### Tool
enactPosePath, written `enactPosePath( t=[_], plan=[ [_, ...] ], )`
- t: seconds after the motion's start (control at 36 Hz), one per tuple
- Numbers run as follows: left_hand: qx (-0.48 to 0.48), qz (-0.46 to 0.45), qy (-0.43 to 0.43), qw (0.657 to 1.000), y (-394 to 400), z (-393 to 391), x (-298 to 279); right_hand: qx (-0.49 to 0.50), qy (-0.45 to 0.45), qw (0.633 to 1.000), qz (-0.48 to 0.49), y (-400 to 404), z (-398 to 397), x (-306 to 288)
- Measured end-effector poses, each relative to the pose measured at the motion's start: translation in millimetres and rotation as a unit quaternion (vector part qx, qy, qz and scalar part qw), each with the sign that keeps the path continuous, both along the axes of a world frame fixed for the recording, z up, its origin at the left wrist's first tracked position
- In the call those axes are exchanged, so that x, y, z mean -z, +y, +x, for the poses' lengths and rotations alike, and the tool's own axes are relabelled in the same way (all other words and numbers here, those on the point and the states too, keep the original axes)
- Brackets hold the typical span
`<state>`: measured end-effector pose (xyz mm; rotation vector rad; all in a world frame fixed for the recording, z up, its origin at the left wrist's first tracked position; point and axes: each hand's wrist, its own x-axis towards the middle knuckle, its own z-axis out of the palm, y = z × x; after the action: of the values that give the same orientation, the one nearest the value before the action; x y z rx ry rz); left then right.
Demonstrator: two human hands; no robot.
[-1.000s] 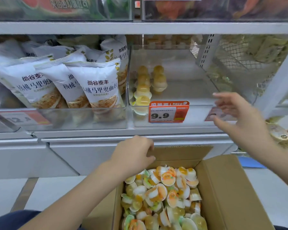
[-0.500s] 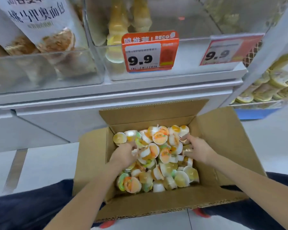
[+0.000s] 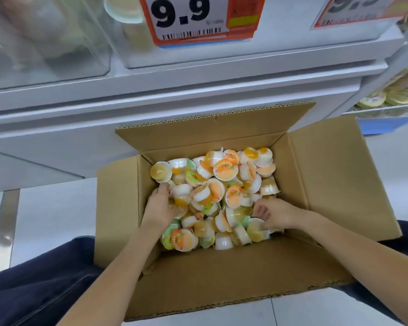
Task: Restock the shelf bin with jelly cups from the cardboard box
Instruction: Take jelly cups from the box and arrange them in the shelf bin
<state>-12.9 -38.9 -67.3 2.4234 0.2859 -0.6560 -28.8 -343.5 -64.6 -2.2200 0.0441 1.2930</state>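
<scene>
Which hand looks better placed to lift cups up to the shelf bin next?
Probably the left hand: its fingers curl around jelly cups at the pile's left, below the shelf bin. The right hand lies farther right, fingers spread over cups near the cardboard box wall.

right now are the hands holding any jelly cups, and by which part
Cannot be told: both the left hand and right hand are curled into the jelly cups, grips hidden.

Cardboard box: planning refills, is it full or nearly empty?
Partly full: jelly cups heaped across the cardboard box floor, walls bare above.
</scene>
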Motion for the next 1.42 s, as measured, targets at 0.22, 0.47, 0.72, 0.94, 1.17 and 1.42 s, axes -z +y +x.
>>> enactPosePath(
  t=[0.22, 0.47, 0.72, 0.94, 1.17, 1.42],
  plan=[
    [0.062, 0.037, -0.038, 0.997, -1, -6, 4, -0.241, -0.004, 0.968, -0.075, 15, -10, 9],
    [0.118, 0.134, -0.086, 0.98, -6, -13, 7, -0.347, -0.074, 0.93, -0.096, 19, -16, 13],
    [0.164, 0.134, -0.126, 0.969, -6, -4, -8, -0.148, -0.062, 0.987, 0.021, 8, -8, -12],
    [0.126, -0.022, -0.135, 0.983, -34, 35, -24, 0.235, 0.137, 0.945, 0.182, 3, -7, -22],
    [0.207, 0.11, -0.281, 0.931, -29, -7, -16, 0.34, 0.283, 0.873, 0.207, -7, -10, -22],
    [0.252, 0.184, 0.013, 0.95, -13, -24, -7, 0.391, 0.289, 0.846, 0.217, -10, -10, -22]
  ],
)
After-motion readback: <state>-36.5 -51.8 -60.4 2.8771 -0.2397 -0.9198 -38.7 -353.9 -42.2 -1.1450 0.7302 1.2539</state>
